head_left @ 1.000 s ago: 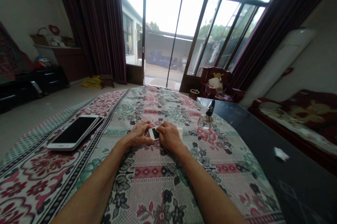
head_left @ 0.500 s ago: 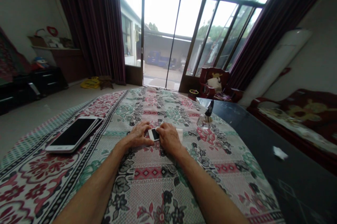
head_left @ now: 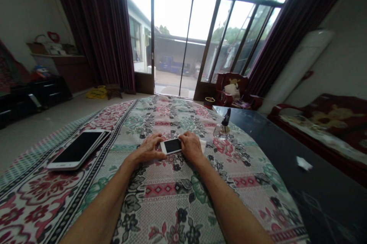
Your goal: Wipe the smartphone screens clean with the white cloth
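A small white smartphone (head_left: 173,146) with a dark screen lies face up on the patterned tablecloth (head_left: 172,177). My left hand (head_left: 149,147) grips its left end, thumb at the near corner and fingers at the far one. Over the phone's right end, my right hand (head_left: 192,147) is closed, its fingertips at the screen's edge. A bit of white cloth (head_left: 203,145) shows beyond that hand's right side; the rest is hidden beneath it. To the left, a larger white phone (head_left: 77,149) rests on top of another device, mostly covered.
A clear spray bottle (head_left: 222,128) with a black nozzle stands at the right of the round table. Beside it is a dark tabletop (head_left: 275,152) with a crumpled white piece (head_left: 304,163). Wooden seats stand behind, and glass doors are ahead.
My right hand has slid rightward along the phone, and the white cloth has shifted with it. More of the screen shows now. My left hand keeps its grip on the left end.
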The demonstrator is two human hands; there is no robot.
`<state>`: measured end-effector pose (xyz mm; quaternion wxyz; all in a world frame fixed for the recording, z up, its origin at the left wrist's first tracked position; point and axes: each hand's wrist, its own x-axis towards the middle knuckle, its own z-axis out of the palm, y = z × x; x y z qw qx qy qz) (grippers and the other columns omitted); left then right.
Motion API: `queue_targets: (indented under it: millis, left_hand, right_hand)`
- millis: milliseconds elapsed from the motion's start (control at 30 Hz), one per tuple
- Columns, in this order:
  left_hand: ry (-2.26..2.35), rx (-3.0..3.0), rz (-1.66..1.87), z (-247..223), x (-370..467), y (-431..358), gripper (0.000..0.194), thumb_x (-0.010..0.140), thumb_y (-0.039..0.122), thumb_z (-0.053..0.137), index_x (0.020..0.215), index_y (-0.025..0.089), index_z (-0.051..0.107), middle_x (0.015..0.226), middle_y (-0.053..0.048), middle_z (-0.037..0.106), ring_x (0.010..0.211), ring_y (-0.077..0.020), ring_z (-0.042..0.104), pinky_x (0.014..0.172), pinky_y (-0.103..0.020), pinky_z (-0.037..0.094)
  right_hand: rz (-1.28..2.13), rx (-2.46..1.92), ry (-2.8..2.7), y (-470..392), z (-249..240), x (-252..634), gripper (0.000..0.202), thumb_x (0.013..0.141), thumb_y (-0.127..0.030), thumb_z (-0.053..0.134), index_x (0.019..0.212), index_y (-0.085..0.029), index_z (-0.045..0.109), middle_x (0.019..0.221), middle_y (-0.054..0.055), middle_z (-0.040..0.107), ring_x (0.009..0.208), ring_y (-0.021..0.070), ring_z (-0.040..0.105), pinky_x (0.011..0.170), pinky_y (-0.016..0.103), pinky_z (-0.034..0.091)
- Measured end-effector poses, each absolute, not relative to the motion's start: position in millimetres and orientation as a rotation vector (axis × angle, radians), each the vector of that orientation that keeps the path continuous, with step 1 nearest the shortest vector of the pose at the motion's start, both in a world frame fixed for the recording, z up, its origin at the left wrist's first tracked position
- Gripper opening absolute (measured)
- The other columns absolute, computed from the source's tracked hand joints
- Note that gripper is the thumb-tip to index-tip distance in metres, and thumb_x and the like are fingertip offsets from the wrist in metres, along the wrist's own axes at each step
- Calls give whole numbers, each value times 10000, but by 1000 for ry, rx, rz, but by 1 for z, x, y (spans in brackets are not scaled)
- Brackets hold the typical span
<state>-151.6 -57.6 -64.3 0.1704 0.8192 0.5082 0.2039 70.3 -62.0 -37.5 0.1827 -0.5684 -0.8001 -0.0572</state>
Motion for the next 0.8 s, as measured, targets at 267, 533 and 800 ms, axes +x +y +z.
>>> queue_targets:
  millis: [267, 533, 800]
  left_hand:
    - [1444, 2320, 563, -64, -152, -57, 657, 623, 470, 742, 1203, 237, 541, 1449, -90, 383, 1362, -299, 298, 1119, -428, 240]
    - [1430, 2329, 579, -66, -152, -55, 657, 602, 435, 767, 1189, 235, 553, 1430, -93, 403, 1345, -301, 325, 1109, -435, 262]
    - [1438, 2318, 580, -65, -152, -56, 669, 599, 440, 761, 1195, 216, 556, 1438, -108, 397, 1356, -303, 310, 1118, -432, 241]
  right_hand:
    - [-182, -1570, -2295, -64, -37, 69, 224, 882, -190, 474, 965, -214, 681, 1025, 75, 587, 944, 209, 473, 806, 309, 330]
    - [50, -1147, -2577, -79, -24, 52, 212, 825, -160, 519, 879, -213, 717, 921, 48, 613, 870, 167, 516, 781, 274, 365]
    - [170, -1191, -2521, -68, -20, 72, 263, 856, -142, 493, 932, -211, 735, 920, 55, 639, 869, 146, 549, 791, 253, 389]
